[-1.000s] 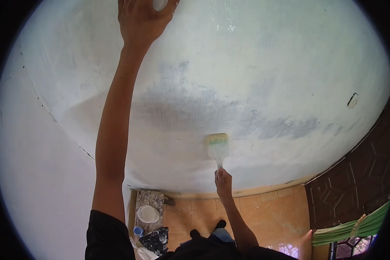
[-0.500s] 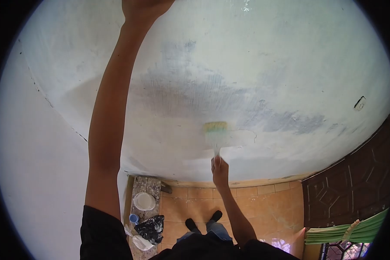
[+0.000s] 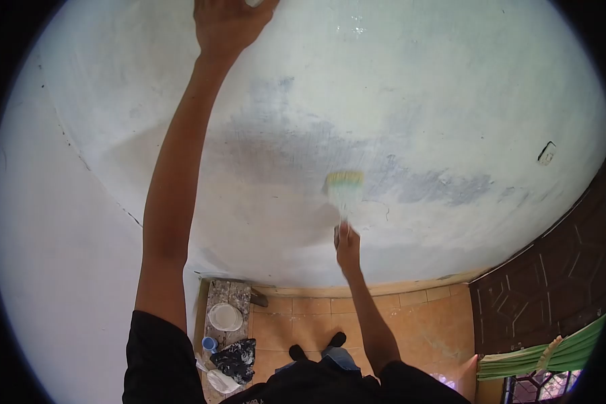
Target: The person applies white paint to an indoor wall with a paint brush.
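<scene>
My right hand (image 3: 347, 246) is closed around the handle of a wide paintbrush (image 3: 346, 186), whose pale bristles have yellow and green tints. The brush is upright in front of the white wall (image 3: 262, 222), just below a grey, streaky patch (image 3: 296, 151); slight blur hides whether the bristles touch the wall. My left hand (image 3: 230, 25) is raised at the top edge of the view, close to the wall. Its thumb stands apart from the other fingers, and the fingertips are cut off by the frame. I see nothing held in it.
A paint-spattered wooden bench (image 3: 217, 293) at lower left carries a white container (image 3: 225, 317), a blue cup (image 3: 210, 345) and a black, white-stained plastic bag (image 3: 234, 360). Orange tiles (image 3: 303, 323) cover the floor. On the right are a dark carved door (image 3: 539, 283) and a green curtain (image 3: 518, 365).
My right hand and the paintbrush have moved up and slightly right along the wall. The left hand now shows more of itself, lower in the view; the camera has shifted a little.
</scene>
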The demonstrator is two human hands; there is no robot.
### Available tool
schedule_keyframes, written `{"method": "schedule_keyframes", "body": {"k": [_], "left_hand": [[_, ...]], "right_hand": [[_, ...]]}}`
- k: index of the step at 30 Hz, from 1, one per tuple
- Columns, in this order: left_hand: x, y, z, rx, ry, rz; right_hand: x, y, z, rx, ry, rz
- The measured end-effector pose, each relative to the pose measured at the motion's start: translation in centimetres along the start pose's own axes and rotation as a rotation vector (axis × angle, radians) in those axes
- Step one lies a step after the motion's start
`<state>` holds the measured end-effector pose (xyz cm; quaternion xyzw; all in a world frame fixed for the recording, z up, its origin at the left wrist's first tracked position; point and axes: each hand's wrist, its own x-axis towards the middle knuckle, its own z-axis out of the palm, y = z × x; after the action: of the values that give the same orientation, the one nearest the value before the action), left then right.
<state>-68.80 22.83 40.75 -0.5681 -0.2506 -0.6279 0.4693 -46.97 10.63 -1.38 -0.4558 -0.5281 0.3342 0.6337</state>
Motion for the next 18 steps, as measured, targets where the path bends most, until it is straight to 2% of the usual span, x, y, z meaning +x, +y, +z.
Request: {"method": "schedule_keyframes", "body": {"k": [1,3,5,8,9,11,13,15,16,17,18], "left_hand": [[-0.1,0.0,0.0,-0.013,0.006,0.005],[0.1,-0.2,0.1,0.014,0.013,0.003],[-0.1,0.0,-0.1,0.014,-0.009,-0.006],[-0.2,-0.1,0.1,-0.008,-0.003,0.002],[-0.3,0.0,0.1,-0.007,-0.006,0.001],[-0.2,-0.1,0.0,0.002,-0.008,0.003],[-0.3,0.2,-0.1,-0.003,-0.019,-0.009],[-0.1,0.0,-0.2,-0.001,-0.012,-0.009],[-0.1,0.0,-0.2,-0.003,-0.006,-0.004],[-0.1,0.0,-0.2,-0.007,-0.001,0.001],[-0.2,0.1,-0.2,-0.008,-0.01,-0.011]], "right_hand": [[-2.0,0.7,-0.3,0.004,-0.01,0.119],[-3.2,-1.6,-0.1,0.1,-0.003,0.189],[-0.9,-4.0,0.2,-0.026,0.035,-0.061],[4.1,-9.8,0.8,-0.03,0.047,-0.142],[5.1,-9.7,0.7,-0.024,0.046,-0.141],[6.7,-8.1,0.7,-0.009,0.036,-0.147],[5.2,-4.4,0.6,-0.131,0.065,-0.209],[1.8,0.0,0.4,-0.078,0.009,-0.108],[-0.5,1.5,0.7,-0.042,0.027,0.031],[-2.7,2.8,0.4,-0.108,0.03,0.07],[-4.3,3.7,0.1,-0.045,0.016,0.088]]}}
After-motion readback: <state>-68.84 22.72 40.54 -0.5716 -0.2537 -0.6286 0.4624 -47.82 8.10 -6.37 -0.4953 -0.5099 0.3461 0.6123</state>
